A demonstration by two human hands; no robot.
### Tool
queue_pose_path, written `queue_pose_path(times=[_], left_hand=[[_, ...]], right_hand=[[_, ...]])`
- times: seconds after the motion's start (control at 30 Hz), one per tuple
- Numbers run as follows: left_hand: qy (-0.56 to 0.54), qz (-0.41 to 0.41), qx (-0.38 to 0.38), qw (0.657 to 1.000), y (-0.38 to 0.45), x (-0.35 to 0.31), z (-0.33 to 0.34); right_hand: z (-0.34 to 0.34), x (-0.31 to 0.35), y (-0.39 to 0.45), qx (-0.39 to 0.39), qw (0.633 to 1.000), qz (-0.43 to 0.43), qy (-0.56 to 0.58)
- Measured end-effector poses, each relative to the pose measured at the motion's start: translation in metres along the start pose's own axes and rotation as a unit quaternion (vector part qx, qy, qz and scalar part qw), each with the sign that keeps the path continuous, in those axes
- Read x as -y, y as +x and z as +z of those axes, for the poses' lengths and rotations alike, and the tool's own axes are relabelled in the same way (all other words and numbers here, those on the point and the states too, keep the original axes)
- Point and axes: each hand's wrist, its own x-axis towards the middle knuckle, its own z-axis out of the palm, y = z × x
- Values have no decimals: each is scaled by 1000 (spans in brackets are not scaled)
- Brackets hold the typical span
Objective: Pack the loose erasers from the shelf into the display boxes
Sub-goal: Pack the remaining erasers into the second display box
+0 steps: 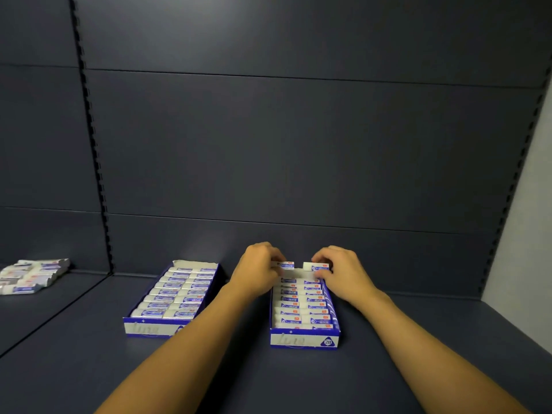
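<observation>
**Hands seat the last two erasers at the box's far end**

Left hand (259,268) is pinched on one eraser (286,265), right hand (339,271) on another eraser (316,266), both held just above the far gap of the right display box (304,339). Each is best lowered flat and aligned with the rows. More loose erasers (31,276) are left on the shelf (74,369), far left.

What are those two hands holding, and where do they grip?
Each holds one eraser by its outer end: the left hand pinches one eraser, the right hand another eraser, above the right display box.
</observation>
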Motion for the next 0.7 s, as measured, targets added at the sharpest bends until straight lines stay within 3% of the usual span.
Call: queue_pose_path(times=[0.7], left_hand=[[88,6,26,996,10,12,36]], right_hand=[[30,-12,11,6,1000,29,1]])
